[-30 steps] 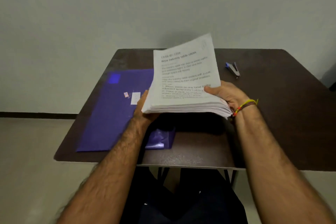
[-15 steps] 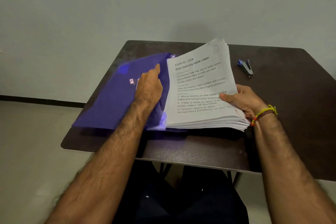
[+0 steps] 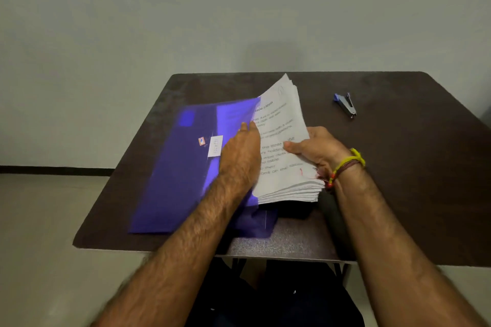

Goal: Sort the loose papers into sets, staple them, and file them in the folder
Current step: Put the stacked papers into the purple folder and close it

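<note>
- The right hand (image 3: 314,151) gripped the thick stack of white printed papers (image 3: 285,151) at its right edge, with the thumb on the top page and the other fingers hidden below.
- The left hand (image 3: 240,159) lay flat with straight fingers on the cover of the see-through purple plastic folder (image 3: 180,167), touching the left side of the stack.
- The stack was tilted up, its left part inside the folder and under the cover.
- The folder lay on the left part of the dark brown table (image 3: 398,167).
- The small blue and silver stapler (image 3: 346,104) sat alone, far to the right.
- I think the papers were not sorted yet.
- Next the stack must come free and lie flat, so sets can be made.
</note>
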